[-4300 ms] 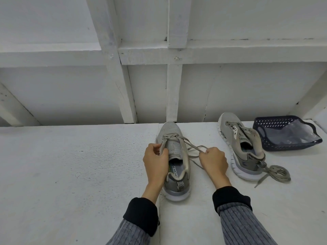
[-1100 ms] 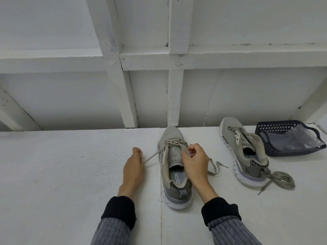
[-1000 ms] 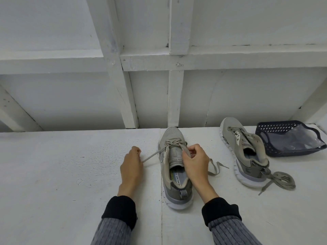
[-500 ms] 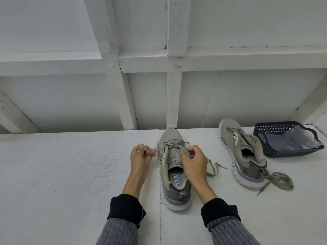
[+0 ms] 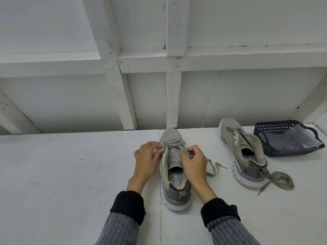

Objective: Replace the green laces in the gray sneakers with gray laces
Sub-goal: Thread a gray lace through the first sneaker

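Observation:
A gray sneaker (image 5: 174, 175) stands in the middle of the white surface, toe pointing away from me. A grayish lace (image 5: 174, 144) crosses its lowest eyelets. My left hand (image 5: 146, 160) pinches one end of this lace at the shoe's left eyelets. My right hand (image 5: 193, 161) pinches the other strand at the right eyelets, and the loose tail (image 5: 214, 167) trails to the right. The second gray sneaker (image 5: 242, 152) lies further right with no lace in it. A bundled lace (image 5: 279, 180) lies by its heel.
A dark blue perforated basket (image 5: 265, 131) holding a clear plastic bag (image 5: 299, 138) sits at the far right. White wooden beams and a wall rise behind the surface (image 5: 70, 174).
My left hand, which had pulled the lace end out to the left, has come back to the shoe's left eyelets. My right hand has stayed on the right side.

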### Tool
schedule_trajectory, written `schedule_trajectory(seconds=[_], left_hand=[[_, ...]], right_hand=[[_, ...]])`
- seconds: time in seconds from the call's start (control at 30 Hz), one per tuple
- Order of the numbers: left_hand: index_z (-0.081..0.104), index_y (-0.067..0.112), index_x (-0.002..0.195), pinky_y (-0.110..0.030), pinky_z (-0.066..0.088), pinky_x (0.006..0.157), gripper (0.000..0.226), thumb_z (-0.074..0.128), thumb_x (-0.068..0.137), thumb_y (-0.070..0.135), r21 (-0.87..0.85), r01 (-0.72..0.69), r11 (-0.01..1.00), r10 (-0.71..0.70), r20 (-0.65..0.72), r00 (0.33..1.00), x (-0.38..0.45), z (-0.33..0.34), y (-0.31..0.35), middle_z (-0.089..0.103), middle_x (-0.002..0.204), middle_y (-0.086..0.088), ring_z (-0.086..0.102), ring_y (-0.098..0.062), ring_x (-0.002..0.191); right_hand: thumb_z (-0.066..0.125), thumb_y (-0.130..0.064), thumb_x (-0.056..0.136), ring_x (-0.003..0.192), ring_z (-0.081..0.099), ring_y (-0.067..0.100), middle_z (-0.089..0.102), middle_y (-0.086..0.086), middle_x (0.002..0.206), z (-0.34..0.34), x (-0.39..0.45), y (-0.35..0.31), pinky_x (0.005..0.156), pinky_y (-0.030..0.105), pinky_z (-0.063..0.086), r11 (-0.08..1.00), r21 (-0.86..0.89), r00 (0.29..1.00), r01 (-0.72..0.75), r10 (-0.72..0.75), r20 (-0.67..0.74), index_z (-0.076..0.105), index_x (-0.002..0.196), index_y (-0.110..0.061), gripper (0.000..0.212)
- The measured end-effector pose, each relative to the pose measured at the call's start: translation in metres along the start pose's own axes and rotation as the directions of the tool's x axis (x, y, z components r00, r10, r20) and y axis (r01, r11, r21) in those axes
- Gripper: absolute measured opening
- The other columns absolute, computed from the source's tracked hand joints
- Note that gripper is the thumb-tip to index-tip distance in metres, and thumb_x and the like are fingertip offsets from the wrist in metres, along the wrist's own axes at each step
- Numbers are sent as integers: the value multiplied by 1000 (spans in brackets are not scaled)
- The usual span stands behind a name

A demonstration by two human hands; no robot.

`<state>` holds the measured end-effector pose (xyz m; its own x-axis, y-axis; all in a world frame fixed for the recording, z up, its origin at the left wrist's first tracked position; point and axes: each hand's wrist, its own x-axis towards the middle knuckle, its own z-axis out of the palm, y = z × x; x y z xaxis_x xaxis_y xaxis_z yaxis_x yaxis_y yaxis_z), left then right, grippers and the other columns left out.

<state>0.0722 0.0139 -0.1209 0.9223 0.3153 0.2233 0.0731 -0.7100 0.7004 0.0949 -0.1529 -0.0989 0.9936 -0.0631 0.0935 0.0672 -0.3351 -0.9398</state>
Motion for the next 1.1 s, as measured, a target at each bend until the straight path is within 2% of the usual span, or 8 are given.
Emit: schedule_trajectory(seconds=[0.13, 0.27, 0.43, 0.5, 0.57, 0.67, 0.9, 1.1], left_hand=[[54, 38, 77, -39, 27, 95, 23, 55, 99, 31, -73, 138, 988, -146, -117, 982, -3, 1, 6, 62, 85, 20, 56, -5, 90], [58, 32, 86, -42, 24, 97, 18, 50, 101, 26, -12, 372, 928, -368, -190, 910, -12, -3, -12, 61, 84, 17, 58, -15, 95], [62, 34, 109, -47, 18, 105, 17, 47, 101, 38, -2, 264, 965, -263, -66, 962, -9, 1, -15, 62, 104, 17, 50, -10, 112], [60, 39, 121, -44, 14, 107, 25, 46, 101, 43, -8, 181, 983, -182, -19, 983, -7, 3, -9, 62, 111, 17, 47, -8, 116], [62, 42, 112, -42, 12, 106, 20, 46, 100, 43, 1, 133, 991, -133, -7, 991, -5, 4, -3, 62, 108, 20, 48, -6, 113], [61, 44, 89, -42, 15, 102, 19, 48, 101, 38, -19, 121, 992, -122, -40, 992, -5, 5, 6, 64, 94, 21, 53, -6, 101], [65, 39, 81, -44, 19, 102, 28, 47, 102, 35, 82, 178, 981, -168, -107, 980, -9, 1, -2, 64, 82, 19, 48, -7, 97], [69, 28, 94, -36, 33, 90, 27, 45, 103, 37, -163, 277, 947, -299, -130, 946, -5, -8, -8, 64, 87, 17, 56, -3, 86]], right_hand=[[67, -15, 85, 66, 50, 9, 59, 3, 77, -1, 0, 1, 57, 16, 38, 1000, -9, 1000, 4, -4, 4, 56, 78, -15, 13], [68, -16, 86, 68, 52, 12, 60, 2, 79, 1, 1, 1, 59, 18, 40, 1000, -13, 1000, 2, -2, 18, 57, 79, -15, 13], [62, -40, 91, 70, 51, 5, 61, -3, 82, -5, 2, -8, 60, 9, 40, 994, 104, 993, -33, 21, 118, 62, 89, -17, 23], [50, -42, 96, 73, 54, 5, 62, -4, 83, -8, 9, -8, 65, 15, 42, 987, 134, 988, -86, 67, 138, 64, 92, -19, 27], [51, -34, 98, 81, 57, 10, 66, -3, 89, -11, 22, -3, 70, 21, 41, 994, 52, 980, -99, 88, 177, 67, 97, -21, 20], [59, -19, 95, 81, 55, 13, 65, 1, 89, -11, 32, 7, 64, 10, 38, 995, -86, 953, -53, 76, 293, 70, 96, -20, 11], [63, -13, 91, 76, 49, 11, 62, 7, 88, -12, 32, 15, 61, 2, 31, 976, -220, 993, -3, 29, 115, 65, 77, -14, 14], [61, -25, 94, 73, 53, 4, 63, -4, 86, -17, 22, -4, 57, 4, 36, 997, -70, 994, -31, 38, 100, 66, 91, -16, 11]])
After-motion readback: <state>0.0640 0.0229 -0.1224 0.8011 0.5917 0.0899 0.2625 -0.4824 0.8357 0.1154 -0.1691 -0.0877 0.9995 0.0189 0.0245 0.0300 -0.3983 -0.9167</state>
